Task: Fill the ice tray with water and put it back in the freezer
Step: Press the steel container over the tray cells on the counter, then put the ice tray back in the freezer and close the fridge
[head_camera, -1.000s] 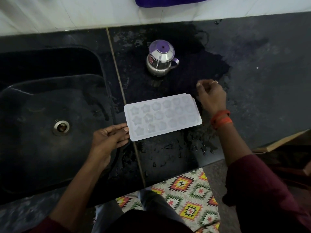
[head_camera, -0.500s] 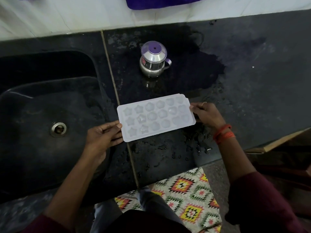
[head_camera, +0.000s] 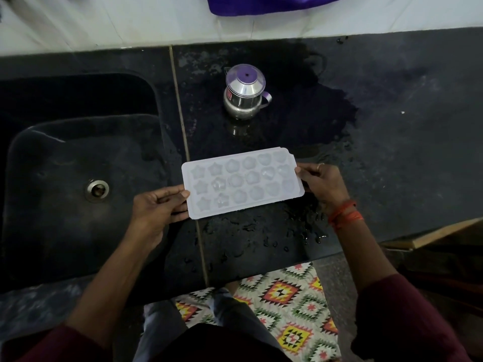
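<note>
The right hand (head_camera: 322,182), which 1 second ago hovers clear of the translucent white plastic ice tray with star- and round-shaped cells (head_camera: 243,182), now pinches the tray's right end, while the left hand (head_camera: 159,205) grasps its left end as before. The tray sits level over the wet black stone countertop (head_camera: 392,152), just right of the black sink (head_camera: 65,178) and near of the steel jug with a purple lid (head_camera: 244,92). With 2 hands engaged, the tray appears ready to carry to the freezer; level transport limits spillage.
</note>
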The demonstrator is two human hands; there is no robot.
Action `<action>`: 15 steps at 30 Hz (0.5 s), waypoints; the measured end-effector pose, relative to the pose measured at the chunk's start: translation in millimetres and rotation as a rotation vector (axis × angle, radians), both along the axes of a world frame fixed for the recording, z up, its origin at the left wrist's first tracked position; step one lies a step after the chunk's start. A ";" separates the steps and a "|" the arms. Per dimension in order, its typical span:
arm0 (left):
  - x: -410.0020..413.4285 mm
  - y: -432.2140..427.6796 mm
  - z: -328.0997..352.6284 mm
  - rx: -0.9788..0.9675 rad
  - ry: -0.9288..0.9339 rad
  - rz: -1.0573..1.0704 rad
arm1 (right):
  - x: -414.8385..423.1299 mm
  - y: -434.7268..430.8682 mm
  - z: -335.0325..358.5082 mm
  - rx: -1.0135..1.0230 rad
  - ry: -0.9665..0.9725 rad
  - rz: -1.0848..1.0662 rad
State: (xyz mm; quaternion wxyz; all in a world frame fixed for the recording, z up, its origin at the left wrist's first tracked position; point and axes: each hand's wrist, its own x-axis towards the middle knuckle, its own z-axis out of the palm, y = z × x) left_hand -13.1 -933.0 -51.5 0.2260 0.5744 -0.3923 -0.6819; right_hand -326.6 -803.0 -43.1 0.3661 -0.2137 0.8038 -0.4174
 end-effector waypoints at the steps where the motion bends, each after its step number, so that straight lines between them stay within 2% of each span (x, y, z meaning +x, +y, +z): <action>1: 1.7 1.3 1.0 -0.004 0.000 0.007 | -0.3 -0.4 0.9 -0.002 -0.008 -0.001; 15: 44.6 25.4 25.8 -0.047 -0.010 0.150 | 20.4 -21.1 27.5 -0.073 -0.060 0.148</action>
